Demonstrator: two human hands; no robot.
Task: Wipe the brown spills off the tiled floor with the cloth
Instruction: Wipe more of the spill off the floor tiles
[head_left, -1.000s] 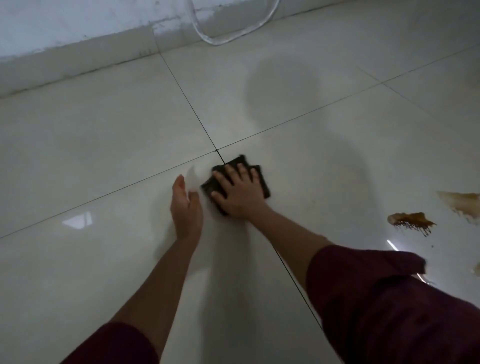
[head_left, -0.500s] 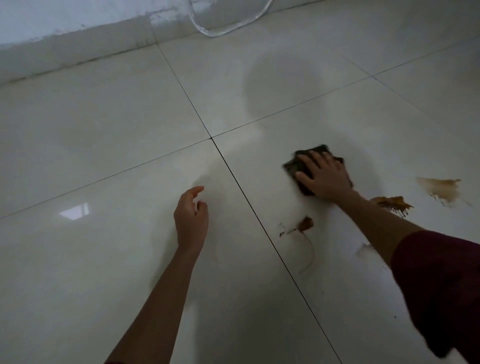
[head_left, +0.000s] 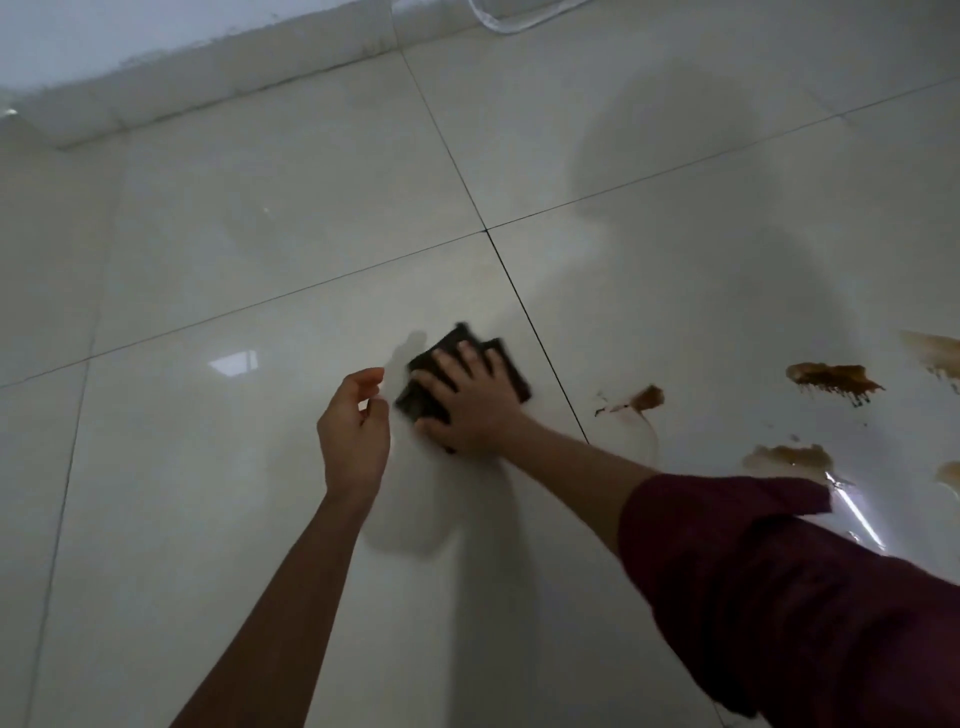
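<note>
The right hand (head_left: 475, 410) presses spread, straight fingers flat on the dark folded cloth (head_left: 457, 376) on the tiled floor (head_left: 260, 260). Just left, the left hand (head_left: 353, 431) hovers loosely curled, holding nothing. Brown spills (head_left: 831, 379) lie right of the grout line.

Clear hose (head_left: 519, 23), perhaps, by white wall (head_left: 156, 26).

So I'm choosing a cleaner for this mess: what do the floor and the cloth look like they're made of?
The floor looks like glazed ceramic or porcelain tile, cream and glossy: it mirrors a window highlight and has thin dark grout lines. The cloth under the right hand seems a soft, matte, dark fabric, folded in layers; whether microfibre or cotton, I cannot tell. The brown spills look wet and thin, with runny edges.
</note>
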